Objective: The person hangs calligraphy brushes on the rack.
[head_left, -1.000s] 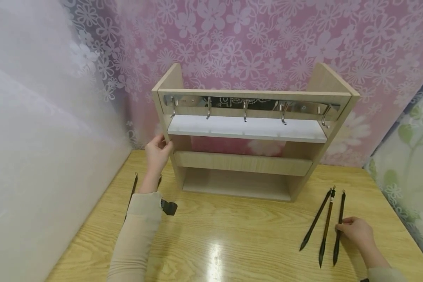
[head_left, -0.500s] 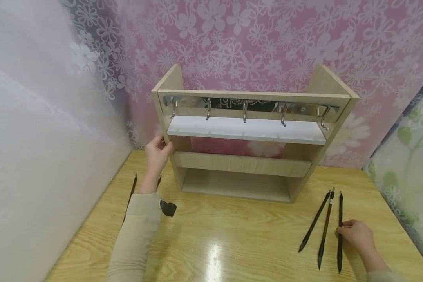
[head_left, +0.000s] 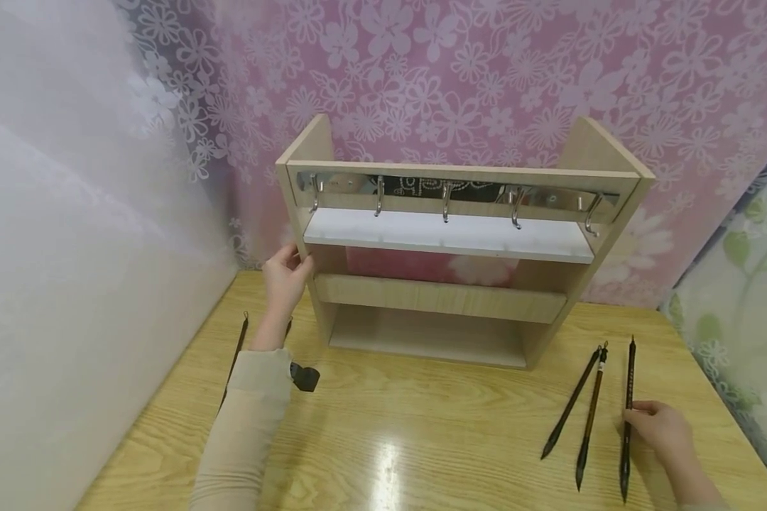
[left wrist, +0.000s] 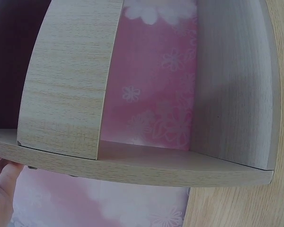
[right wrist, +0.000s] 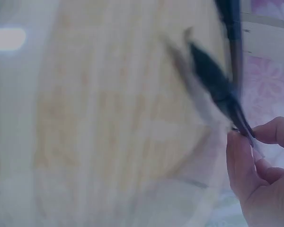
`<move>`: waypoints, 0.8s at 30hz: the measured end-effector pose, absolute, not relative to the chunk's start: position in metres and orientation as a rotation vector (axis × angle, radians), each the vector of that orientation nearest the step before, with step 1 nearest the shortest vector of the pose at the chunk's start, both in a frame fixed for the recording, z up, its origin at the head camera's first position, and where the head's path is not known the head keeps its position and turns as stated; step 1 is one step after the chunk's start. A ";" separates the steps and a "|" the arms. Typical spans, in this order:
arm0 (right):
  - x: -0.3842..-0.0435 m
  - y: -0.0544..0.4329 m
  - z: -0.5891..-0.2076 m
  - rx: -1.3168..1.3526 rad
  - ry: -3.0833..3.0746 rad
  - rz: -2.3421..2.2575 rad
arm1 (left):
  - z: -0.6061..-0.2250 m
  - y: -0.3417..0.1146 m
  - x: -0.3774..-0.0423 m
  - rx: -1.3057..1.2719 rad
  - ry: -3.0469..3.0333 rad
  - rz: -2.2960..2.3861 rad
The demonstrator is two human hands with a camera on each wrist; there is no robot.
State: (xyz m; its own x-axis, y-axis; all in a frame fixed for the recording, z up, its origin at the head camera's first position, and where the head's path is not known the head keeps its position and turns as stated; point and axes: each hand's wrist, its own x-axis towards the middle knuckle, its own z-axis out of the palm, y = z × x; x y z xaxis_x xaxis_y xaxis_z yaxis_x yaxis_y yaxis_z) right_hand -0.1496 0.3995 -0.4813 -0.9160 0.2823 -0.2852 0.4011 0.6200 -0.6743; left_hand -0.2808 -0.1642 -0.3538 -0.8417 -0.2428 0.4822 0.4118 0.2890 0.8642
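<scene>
A small wooden shelf rack (head_left: 441,297) stands on the table against the wall. My left hand (head_left: 284,284) grips the edge of its left side panel, thumb in front. In the left wrist view, part of that hand (left wrist: 2,189) shows at the panel's edge. At the right, my right hand (head_left: 665,429) pinches a dark calligraphy brush (head_left: 630,376) by its shaft, tip toward me. Blurred in the right wrist view, the brush's dark tip end (right wrist: 210,78) sticks out from the fingers. Two more brushes, a dark one (head_left: 572,401) and a brown one (head_left: 591,419), lie to its left.
Several metal hooks (head_left: 446,202) line the rack's upper front board, above a white shelf (head_left: 447,231). Two other brushes lie at the left, one (head_left: 237,355) near the white wall, one (head_left: 288,326) partly behind my left wrist. Flowered walls (head_left: 460,78) enclose the table (head_left: 358,426).
My right hand has moved slightly right with the brush, which now lies farther from the two beside it. My left hand stays on the rack's panel.
</scene>
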 end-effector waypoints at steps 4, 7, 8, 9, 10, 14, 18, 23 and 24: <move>-0.148 0.398 -0.473 0.610 2.637 -1.382 | -0.353 -0.164 -0.280 -0.156 -2.032 -1.592; -0.146 0.395 -0.465 0.602 2.653 -1.441 | -0.353 -0.164 -0.279 -0.152 -2.027 -1.598; -0.146 0.394 -0.462 0.598 2.661 -1.455 | -0.353 -0.164 -0.278 -0.147 -2.025 -1.602; -0.145 0.392 -0.459 0.597 2.665 -1.470 | -0.353 -0.164 -0.278 -0.145 -2.024 -1.606; -0.145 0.391 -0.455 0.597 2.672 -1.473 | -0.354 -0.164 -0.278 -0.143 -2.021 -1.613; -0.142 0.382 -0.440 0.594 2.673 -1.536 | -0.355 -0.163 -0.279 -0.149 -2.014 -1.622; -0.136 0.368 -0.426 0.506 2.691 -1.612 | -0.356 -0.163 -0.280 -0.158 -2.006 -1.616; -0.130 0.350 -0.409 0.365 2.741 -1.686 | -0.354 -0.162 -0.280 -0.163 -1.997 -1.628; -0.129 0.347 -0.405 0.348 2.749 -1.693 | -0.354 -0.162 -0.280 -0.162 -1.997 -1.630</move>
